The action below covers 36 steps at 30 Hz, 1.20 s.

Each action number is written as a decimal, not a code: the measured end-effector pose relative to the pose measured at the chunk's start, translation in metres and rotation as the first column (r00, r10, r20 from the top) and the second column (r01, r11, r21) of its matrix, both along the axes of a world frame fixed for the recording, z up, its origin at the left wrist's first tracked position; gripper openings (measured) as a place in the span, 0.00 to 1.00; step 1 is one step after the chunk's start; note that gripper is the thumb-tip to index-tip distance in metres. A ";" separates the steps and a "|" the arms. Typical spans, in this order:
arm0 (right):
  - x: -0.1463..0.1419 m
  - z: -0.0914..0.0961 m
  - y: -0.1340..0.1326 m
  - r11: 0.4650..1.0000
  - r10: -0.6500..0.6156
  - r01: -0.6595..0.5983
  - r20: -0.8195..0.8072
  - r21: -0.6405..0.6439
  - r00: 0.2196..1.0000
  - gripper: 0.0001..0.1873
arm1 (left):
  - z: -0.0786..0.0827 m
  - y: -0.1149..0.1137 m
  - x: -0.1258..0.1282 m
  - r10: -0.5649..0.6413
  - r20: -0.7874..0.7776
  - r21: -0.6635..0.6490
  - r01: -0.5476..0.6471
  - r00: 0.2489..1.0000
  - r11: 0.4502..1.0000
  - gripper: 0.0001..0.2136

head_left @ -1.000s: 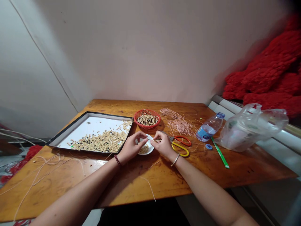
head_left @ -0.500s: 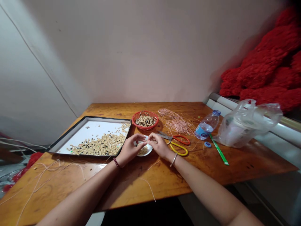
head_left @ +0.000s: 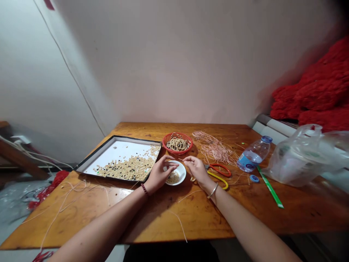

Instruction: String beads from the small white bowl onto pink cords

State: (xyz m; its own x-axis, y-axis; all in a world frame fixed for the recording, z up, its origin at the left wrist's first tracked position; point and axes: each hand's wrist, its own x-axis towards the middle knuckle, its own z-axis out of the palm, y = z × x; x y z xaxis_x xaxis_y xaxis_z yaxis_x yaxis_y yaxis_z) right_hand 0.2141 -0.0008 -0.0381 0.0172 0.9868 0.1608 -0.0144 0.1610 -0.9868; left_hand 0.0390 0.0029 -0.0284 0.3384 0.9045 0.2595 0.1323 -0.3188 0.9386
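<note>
My left hand (head_left: 160, 174) hovers over a small white dish (head_left: 182, 175) of tan beads, fingers pinched together on something too small to name. My right hand (head_left: 196, 169) is just right of the dish, fingers pinched on a thin pale cord with a few beads strung on it near the palm. The two hands are a short way apart. Behind the dish stands a red basket (head_left: 177, 143) of strung bead loops. To the left lies a black-rimmed tray (head_left: 120, 146) with several loose tan and dark beads.
Scissors with red and yellow handles (head_left: 219, 171) lie right of my right hand. A bundle of pink cord (head_left: 214, 147), a water bottle (head_left: 253, 154), its blue cap (head_left: 254, 178), a green stick (head_left: 269, 187) and a clear plastic bag (head_left: 307, 155) sit further right. Loose cords trail over the wooden table (head_left: 152, 214).
My hands were touching over the dish; now they have drawn apart, the right moving to the right with the cord. The camera view has shifted.
</note>
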 end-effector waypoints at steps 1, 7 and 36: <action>0.000 0.001 -0.001 1.000 -0.005 0.005 0.015 0.014 1.000 0.13 | 0.000 0.000 0.000 0.000 0.011 -0.001 0.000 1.000 1.000 0.15; -0.001 0.004 -0.011 0.988 -0.035 -0.007 0.270 0.154 0.962 0.12 | 0.001 0.001 0.000 -0.003 0.045 0.007 0.002 0.999 1.000 0.15; -0.006 -0.001 -0.021 0.968 -0.003 -0.121 0.495 0.219 0.869 0.08 | 0.004 0.001 -0.003 0.020 -0.196 0.141 0.008 0.980 0.990 0.14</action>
